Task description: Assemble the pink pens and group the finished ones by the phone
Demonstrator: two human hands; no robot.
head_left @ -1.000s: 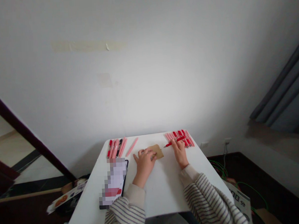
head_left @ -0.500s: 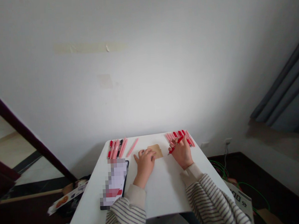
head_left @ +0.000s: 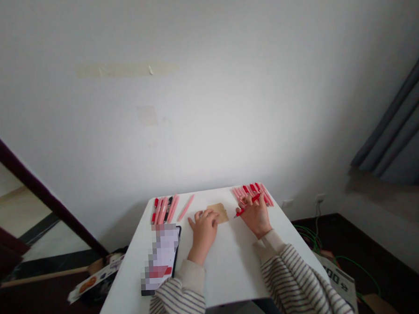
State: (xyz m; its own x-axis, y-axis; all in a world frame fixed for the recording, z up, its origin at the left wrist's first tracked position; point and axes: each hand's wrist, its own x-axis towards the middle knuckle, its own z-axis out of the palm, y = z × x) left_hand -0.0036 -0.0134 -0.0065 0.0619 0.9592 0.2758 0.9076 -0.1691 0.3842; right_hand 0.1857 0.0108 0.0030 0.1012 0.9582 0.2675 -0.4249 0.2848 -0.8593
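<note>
My right hand [head_left: 256, 215] is closed around a red pen [head_left: 247, 205], its tip pointing left toward a small brown card [head_left: 220, 211]. My left hand [head_left: 203, 228] lies flat with spread fingers on the card's left part, pressing it onto the white table [head_left: 229, 268]. Just beyond my right hand lies a row of several red and pink pens [head_left: 256, 191]. A second row of red, pink and one black pen [head_left: 163, 208] lies at the far left, with a single pink pen [head_left: 186, 207] beside it.
A phone [head_left: 160, 258] with a blurred screen lies on the table's left side. The white wall stands right behind the table. On the floor are a printed box [head_left: 93, 281] at left, green cables [head_left: 307, 236] and a bag [head_left: 337, 279] at right. A grey curtain [head_left: 401, 133] hangs at right.
My right hand lifted the red pen from the pen row, turned it into a writing grip and drew it nearer the card. My left hand stayed on the card.
</note>
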